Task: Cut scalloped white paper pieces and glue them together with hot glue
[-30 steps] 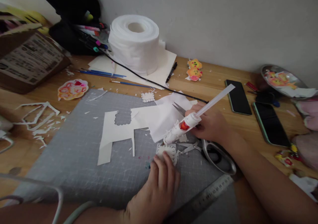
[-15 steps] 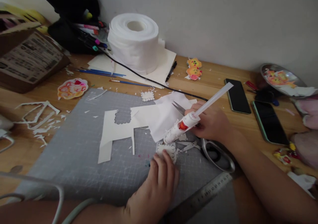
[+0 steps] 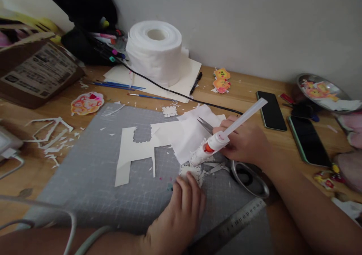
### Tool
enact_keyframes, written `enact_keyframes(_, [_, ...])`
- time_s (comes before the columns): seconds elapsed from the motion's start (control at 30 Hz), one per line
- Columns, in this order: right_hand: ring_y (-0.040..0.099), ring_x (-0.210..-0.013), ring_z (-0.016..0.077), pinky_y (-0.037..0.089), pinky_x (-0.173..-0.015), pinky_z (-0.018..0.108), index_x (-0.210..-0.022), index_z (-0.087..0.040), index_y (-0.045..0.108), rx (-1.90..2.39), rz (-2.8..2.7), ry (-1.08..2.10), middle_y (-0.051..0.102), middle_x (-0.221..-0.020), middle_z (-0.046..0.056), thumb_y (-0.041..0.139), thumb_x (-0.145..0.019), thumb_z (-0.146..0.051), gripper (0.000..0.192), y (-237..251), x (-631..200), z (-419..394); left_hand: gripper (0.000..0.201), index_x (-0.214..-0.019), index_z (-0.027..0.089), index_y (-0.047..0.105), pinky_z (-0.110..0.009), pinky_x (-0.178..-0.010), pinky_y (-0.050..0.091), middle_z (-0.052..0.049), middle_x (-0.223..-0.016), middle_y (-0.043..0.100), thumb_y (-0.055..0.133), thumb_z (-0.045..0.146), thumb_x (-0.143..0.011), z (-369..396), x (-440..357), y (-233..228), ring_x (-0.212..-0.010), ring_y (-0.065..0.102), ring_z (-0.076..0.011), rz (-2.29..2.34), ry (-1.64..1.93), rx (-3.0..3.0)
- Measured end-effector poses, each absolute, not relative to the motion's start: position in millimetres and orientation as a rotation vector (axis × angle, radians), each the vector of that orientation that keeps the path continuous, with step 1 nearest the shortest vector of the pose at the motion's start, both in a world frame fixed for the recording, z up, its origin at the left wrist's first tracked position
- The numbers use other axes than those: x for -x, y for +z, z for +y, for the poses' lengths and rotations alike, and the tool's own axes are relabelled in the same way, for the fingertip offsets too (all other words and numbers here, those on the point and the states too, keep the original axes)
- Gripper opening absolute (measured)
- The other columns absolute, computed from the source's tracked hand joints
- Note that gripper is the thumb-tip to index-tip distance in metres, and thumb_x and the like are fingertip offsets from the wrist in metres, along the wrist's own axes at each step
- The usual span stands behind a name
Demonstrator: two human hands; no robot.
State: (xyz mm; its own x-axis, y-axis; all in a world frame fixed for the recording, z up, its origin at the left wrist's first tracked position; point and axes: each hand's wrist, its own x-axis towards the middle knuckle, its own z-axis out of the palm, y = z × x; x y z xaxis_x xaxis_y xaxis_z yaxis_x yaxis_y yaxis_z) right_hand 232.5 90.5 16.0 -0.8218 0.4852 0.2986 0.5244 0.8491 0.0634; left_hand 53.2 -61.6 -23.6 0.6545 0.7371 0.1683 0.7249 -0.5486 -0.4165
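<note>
Gripping glue gun (image 3: pixel 210 149), right hand (image 3: pixel 244 142) aims nozzle at cutout (image 3: pixel 191 170) pinned by left hand (image 3: pixel 181 209); fingertips close, burn or smear risk.

Very little differs from a second ago. The right hand (image 3: pixel 243 142) now holds the glue gun (image 3: pixel 212 148) a touch further right and slightly steeper, its nozzle lying just above the top edge of the small scalloped cutout (image 3: pixel 191 171). The left hand (image 3: pixel 181 209) has crept a shade to the right, fingertips on the cutout's lower edge. The whole desk sits a little lower and rightward in view, as the head tips.
</note>
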Motion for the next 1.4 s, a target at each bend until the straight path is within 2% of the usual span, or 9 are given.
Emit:
enact_keyframes(0.33, [0.049, -0.07, 0.0205, 0.035, -0.062, 0.032, -0.078, -0.016, 0.06, 0.764, -2.741, -0.259, 0.058, -0.073, 0.006, 0.051, -0.076, -0.023, 0.012, 22.2, -233.5, 89.8, 0.032, -0.1, 0.006, 0.053, -0.038, -0.076, 0.042, -0.016, -0.102, 0.066, 0.031, 0.011, -0.077, -59.2, -53.1, -24.8, -0.084, 0.063, -0.0245, -1.151, 0.027, 2.419])
enact_keyframes(1.23, [0.053, -0.072, 0.0223, 0.038, -0.061, 0.032, -0.084, -0.017, 0.059, 0.755, -2.774, -0.237, 0.062, -0.076, 0.007, 0.047, -0.071, -0.017, 0.018, 28.0, -241.9, 93.7, 0.031, -0.099, 0.008, 0.055, -0.037, -0.076, 0.042, -0.015, -0.102, 0.065, 0.031, 0.011, -0.078, -60.4, -54.2, -22.7, -0.084, 0.063, -0.0233, -1.155, 0.05, 2.423])
enact_keyframes(1.4, [0.055, -0.074, 0.022, 0.039, -0.064, 0.031, -0.083, -0.016, 0.059, 0.91, -2.748, -0.151, 0.064, -0.077, 0.007, 0.05, -0.07, -0.019, 0.016, 25.0, -241.6, 97.9, 0.033, -0.1, 0.006, 0.055, -0.037, -0.08, 0.041, -0.015, -0.099, 0.066, 0.032, 0.012, -0.078, -62.1, -54.1, -26.5, -0.087, 0.063, -0.0235, -1.158, 0.016, 2.39])
